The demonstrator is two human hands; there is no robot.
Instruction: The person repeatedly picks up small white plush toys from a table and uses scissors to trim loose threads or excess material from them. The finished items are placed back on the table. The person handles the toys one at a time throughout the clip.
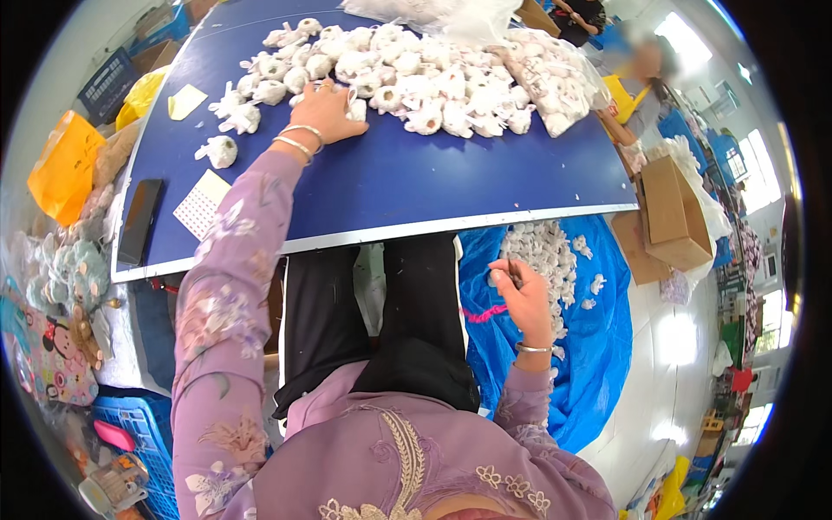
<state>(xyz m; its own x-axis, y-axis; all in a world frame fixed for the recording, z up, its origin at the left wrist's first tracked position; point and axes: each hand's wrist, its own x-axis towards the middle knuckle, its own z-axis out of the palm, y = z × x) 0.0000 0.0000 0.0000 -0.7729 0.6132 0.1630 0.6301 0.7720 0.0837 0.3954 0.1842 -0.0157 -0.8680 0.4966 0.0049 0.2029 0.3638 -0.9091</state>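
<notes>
Small white plush pieces (407,74) with ear-like tips, several with a dark opening, lie heaped across the far part of the blue table (485,178). My left hand (328,114) reaches to the near edge of this heap, its thumb spread away from the fingers. One white piece (356,108) shows beside the thumb; the fingertips are partly hidden. Beyond the table's near edge, my right hand (524,299) is closed around a small dark tool (516,274) whose kind I cannot make out. A pink coiled cord (484,314) runs beside that hand.
Under my right hand, a blue plastic sheet (598,347) holds more white pieces (542,247). A clear bag of pieces (555,82) stands at the far right. A dark flat case (140,221) and a dotted sticker sheet (202,204) lie left. Another person (633,91) is beyond.
</notes>
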